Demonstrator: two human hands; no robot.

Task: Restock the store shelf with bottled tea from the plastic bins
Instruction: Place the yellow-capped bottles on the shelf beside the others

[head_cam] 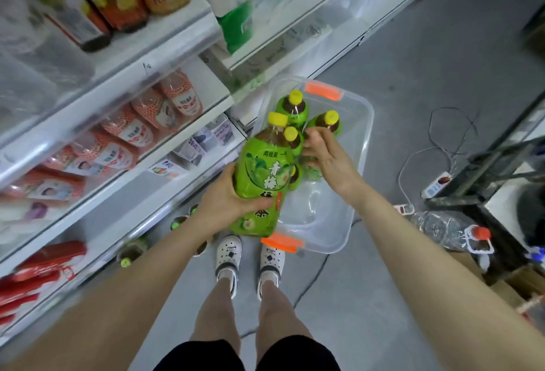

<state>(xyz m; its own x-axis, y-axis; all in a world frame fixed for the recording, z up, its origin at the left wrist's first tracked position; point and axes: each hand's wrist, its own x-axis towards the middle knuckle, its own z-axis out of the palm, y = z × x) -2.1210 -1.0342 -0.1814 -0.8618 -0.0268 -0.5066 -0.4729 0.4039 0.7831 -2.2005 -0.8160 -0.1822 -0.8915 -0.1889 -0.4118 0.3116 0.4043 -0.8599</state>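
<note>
My left hand grips a large green-labelled tea bottle with a yellow cap, held above the floor beside the shelf. My right hand reaches down over the clear plastic bin with orange handles, its fingers loosely spread just above the bottles. Several more green tea bottles with yellow caps stand in the bin's far end; whether the right hand touches one is hidden. On the bottom shelf at the left stand a few placed tea bottles, seen from above.
White store shelves fill the left, holding red-orange packs and tall orange drink bottles. A power strip and cables lie on the grey floor at the right, beside a dark rack and a crushed clear bottle. My feet in white clogs stand by the bin.
</note>
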